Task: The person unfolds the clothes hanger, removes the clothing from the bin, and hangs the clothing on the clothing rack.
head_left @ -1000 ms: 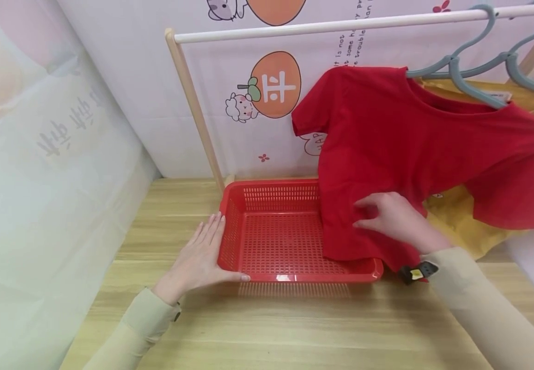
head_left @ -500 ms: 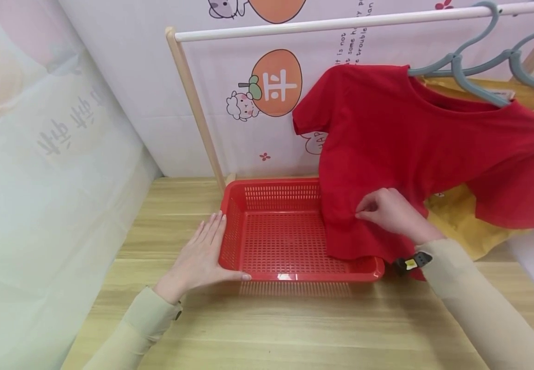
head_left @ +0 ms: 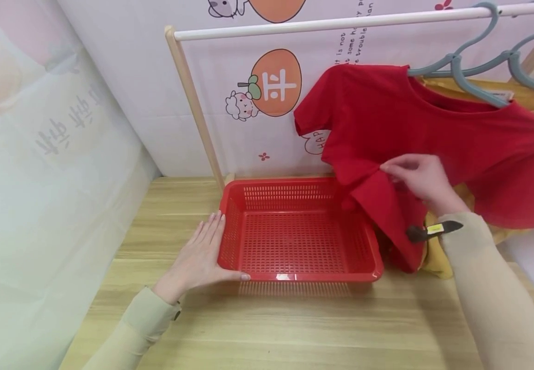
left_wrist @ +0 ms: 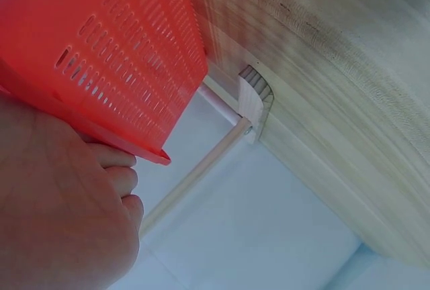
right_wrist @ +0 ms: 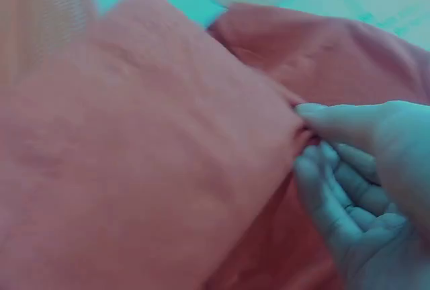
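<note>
A red T-shirt [head_left: 387, 118] hangs from a grey-blue hanger [head_left: 461, 77] on the rack. My right hand [head_left: 421, 177] pinches a fold of its front between thumb and fingers, drawing the cloth up and to the right. The right wrist view shows the same pinch, with my right hand [right_wrist: 363, 182] at the bunched fabric. A red plastic basket [head_left: 290, 277] stands on the table below and left of the shirt. My left hand [head_left: 199, 257] rests with straight fingers along the basket's left end, thumb at its front rim. In the left wrist view the basket's slotted wall [left_wrist: 121, 55] shows beside that hand.
The white rail [head_left: 318, 28] sits on a wooden post [head_left: 195, 103] behind the basket. A yellow garment [head_left: 438, 257] hangs behind the red shirt, on a second hanger [head_left: 526, 72]. Printed sheeting [head_left: 267, 144] covers the back wall. The wooden table [head_left: 267, 329] lies underneath.
My right hand has closed on the shirt front and lifted it up and right. The hem has come out of the basket, showing its right end. My left hand has stayed put.
</note>
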`<state>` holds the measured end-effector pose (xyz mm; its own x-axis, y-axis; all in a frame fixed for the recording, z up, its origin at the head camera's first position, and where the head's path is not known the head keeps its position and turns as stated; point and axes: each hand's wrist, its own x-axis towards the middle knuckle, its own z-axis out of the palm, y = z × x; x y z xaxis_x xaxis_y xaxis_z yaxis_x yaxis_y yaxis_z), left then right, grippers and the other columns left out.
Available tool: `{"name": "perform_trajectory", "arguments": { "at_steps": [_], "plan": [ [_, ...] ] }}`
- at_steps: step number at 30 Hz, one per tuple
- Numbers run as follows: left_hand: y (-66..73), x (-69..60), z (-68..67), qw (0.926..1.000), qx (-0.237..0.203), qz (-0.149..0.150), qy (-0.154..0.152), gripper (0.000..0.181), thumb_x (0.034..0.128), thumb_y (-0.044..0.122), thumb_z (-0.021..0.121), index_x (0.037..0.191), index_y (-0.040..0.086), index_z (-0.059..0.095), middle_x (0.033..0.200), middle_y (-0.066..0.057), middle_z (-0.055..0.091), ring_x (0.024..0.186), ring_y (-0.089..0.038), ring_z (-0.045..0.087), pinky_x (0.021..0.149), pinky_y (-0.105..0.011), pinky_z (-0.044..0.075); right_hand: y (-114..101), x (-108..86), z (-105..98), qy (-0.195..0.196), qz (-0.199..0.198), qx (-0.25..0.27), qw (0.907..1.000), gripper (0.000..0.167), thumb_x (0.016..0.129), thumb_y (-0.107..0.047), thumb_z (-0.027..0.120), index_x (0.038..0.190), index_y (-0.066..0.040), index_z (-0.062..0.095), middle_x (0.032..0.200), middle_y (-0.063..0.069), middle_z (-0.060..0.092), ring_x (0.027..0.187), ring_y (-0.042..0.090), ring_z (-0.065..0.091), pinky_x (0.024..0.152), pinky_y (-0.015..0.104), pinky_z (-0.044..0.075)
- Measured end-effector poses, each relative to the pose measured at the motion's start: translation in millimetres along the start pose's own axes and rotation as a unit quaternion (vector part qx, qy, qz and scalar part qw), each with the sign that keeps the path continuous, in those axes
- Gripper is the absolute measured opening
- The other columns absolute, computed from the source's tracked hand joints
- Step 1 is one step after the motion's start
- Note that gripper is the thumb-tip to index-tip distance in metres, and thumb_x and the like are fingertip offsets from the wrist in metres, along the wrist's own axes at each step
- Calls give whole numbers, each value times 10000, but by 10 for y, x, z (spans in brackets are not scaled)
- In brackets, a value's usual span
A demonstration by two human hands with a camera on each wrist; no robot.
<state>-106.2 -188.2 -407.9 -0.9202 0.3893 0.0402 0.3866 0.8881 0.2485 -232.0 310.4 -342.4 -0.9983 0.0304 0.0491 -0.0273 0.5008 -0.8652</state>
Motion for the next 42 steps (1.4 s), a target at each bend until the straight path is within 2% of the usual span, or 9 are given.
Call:
{"name": "perform_trajectory", "arguments": {
  "at_steps": [3,7,10,16,19,23,29,35,42],
  "plan": [
    [-5,4,3,10000,10,22,11,1426,665,964,540,1609,-19,122,1673,-191,112,1540,-324,70,1212,-508,146,-51,94,-109,451,162,1313,9902,273,881,-313,822,1070,-118,801,846,-82,752,736,70,712,677,181,555],
    [-2,-3,-7,10000,9,29,20,1429,664,964,543,1609,-21,120,1671,-197,112,1539,-330,73,1212,-505,143,-106,183,-156,969,3,2979,9497,236,839,-166,857,1029,-37,800,856,6,757,691,119,729,712,187,571],
    [7,-12,-17,10000,12,32,6,1431,663,961,550,1608,-22,118,1670,-202,110,1538,-331,71,1214,-498,138,-95,238,-116,1140,-121,3351,9352,234,836,-111,853,1028,5,790,851,26,756,679,132,731,706,211,581],
    [15,-18,-29,10000,2,19,-14,1434,661,960,555,1609,-21,112,1670,-202,98,1539,-325,60,1216,-487,124,126,301,59,64,120,1595,9871,475,941,-195,759,1326,56,638,918,-135,749,867,-2,712,801,176,551],
    [17,-20,-21,10000,-8,6,-16,1433,658,961,556,1612,-12,111,1672,-194,93,1540,-312,51,1216,-479,120,242,286,172,-218,84,725,9971,566,940,-298,762,1362,47,610,968,-182,735,933,-53,669,836,144,519],
    [9,-24,-12,10000,-15,-2,-5,1431,656,964,552,1614,-4,113,1673,-188,96,1541,-307,51,1214,-485,126,368,247,337,-286,-145,-355,9989,544,907,-408,784,1273,-14,706,1076,-61,749,979,-32,602,800,131,457],
    [2,-26,-19,10000,-22,30,43,1431,658,966,546,1610,-16,125,1670,-198,113,1538,-330,75,1210,-510,143,712,210,500,-1041,-545,-1432,9827,438,995,-281,678,1246,78,680,1139,223,710,986,231,678,786,244,512],
    [10,-22,-11,10000,-36,24,-12,1424,665,966,537,1612,-11,116,1670,-198,114,1538,-329,71,1209,-512,147,1072,116,430,-949,-198,-1613,9821,571,909,-324,785,1322,45,644,1259,240,655,1189,415,590,972,513,471],
    [18,-25,-10,10000,-38,1,-20,1426,661,970,532,1615,-4,113,1672,-191,114,1539,-322,68,1211,-505,143,1070,55,229,-704,185,-1319,9886,683,883,-445,797,1342,33,633,1306,243,625,1279,419,513,1015,533,428]
  ]
}}
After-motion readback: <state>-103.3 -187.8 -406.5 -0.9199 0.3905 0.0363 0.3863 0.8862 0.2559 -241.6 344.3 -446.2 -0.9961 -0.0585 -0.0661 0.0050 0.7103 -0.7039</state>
